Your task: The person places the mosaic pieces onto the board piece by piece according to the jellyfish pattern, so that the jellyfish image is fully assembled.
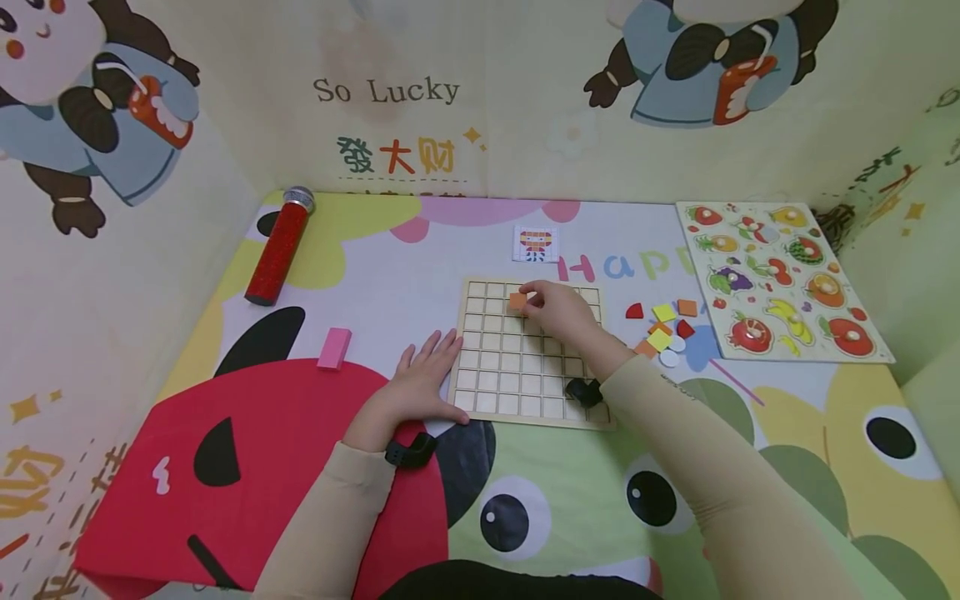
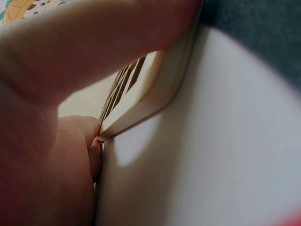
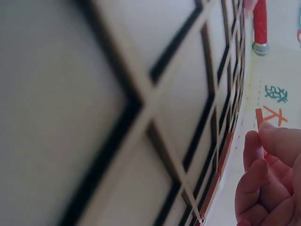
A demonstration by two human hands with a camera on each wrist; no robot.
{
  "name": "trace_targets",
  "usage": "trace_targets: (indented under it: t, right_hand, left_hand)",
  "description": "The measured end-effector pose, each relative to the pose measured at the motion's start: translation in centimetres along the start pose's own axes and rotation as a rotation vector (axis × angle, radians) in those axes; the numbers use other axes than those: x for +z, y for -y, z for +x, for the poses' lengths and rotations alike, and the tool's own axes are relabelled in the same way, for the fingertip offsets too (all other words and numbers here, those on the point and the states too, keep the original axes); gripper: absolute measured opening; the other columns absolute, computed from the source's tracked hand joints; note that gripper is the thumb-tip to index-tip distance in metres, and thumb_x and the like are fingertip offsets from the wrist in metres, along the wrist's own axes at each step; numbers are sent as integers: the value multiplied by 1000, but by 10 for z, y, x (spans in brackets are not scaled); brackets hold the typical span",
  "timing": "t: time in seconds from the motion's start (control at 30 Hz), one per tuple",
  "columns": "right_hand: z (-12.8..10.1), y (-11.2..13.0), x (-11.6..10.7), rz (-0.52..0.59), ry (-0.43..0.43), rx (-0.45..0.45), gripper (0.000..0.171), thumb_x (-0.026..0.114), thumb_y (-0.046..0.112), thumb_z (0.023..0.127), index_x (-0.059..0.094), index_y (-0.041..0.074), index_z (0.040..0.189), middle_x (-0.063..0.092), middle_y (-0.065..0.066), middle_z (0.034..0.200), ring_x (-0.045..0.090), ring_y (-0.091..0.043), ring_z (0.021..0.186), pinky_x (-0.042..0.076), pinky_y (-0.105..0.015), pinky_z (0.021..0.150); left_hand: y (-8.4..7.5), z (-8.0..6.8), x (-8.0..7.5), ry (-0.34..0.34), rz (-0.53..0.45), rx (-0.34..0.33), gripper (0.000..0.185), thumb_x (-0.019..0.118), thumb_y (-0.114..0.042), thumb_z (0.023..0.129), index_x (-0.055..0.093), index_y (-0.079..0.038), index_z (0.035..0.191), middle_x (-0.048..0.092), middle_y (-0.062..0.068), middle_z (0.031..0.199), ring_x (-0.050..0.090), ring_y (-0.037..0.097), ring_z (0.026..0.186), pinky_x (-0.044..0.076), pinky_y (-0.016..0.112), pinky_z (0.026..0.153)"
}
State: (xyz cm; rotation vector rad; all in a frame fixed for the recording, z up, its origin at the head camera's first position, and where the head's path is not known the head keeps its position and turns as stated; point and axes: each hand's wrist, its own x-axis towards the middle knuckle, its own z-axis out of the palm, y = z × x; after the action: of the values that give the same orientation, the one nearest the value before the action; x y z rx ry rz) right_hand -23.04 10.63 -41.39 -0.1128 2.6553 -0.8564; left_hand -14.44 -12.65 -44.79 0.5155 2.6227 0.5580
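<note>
A wooden grid board [image 1: 497, 383] with square cells lies flat on the printed tablecloth. Between right thumb and fingertip, my right hand [image 1: 562, 312] pinches a small orange square tile [image 1: 517, 302] over the board's upper part. In the right wrist view the same orange tile [image 3: 259, 117] stands above the grid, and orange tiles [image 3: 226, 150] show along its far side. My left hand [image 1: 423, 379] rests with fingers spread at the board's left edge. Its thumb touches the lower left corner, seen close up beside the board's edge [image 2: 155, 96]. Some cells are hidden behind my right hand.
Loose red, yellow, orange and white pieces [image 1: 660, 336] lie right of the board. A fruit puzzle board [image 1: 787, 283] is at far right. Behind the grid lies a small pattern card [image 1: 536, 244]. Leftward are a pink block [image 1: 334, 348] and a red microphone [image 1: 279, 250].
</note>
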Motion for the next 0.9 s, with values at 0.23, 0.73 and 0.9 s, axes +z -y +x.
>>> trace_targets:
  t: [0.23, 0.73, 0.9]
  right_hand:
    - [4, 3, 1, -170, -7, -54, 38, 56, 32, 89, 53, 18, 124, 64, -3, 106, 58, -19, 91, 47, -35, 79]
    - [11, 1, 5, -307, -29, -162, 29, 58, 26, 87, 63, 12, 113, 62, -3, 87, 50, -19, 78, 38, -29, 69]
    - [13, 0, 5, -300, -24, -170, 32, 58, 27, 88, 61, 13, 116, 64, -3, 96, 51, -19, 83, 38, -32, 74]
  left_hand:
    - [1, 2, 1, -10, -1, 1, 116, 77, -49, 60, 7, -17, 147, 4, 1, 155, -2, 24, 141, 1, 56, 109]
    - [-1, 0, 1, -7, -5, 1, 116, 77, -50, 60, 8, -17, 147, 4, 1, 155, -2, 24, 141, 1, 56, 109]
    - [-1, 0, 0, -9, -7, -1, 116, 77, -49, 60, 8, -16, 147, 5, 1, 155, -2, 24, 141, 1, 56, 109]
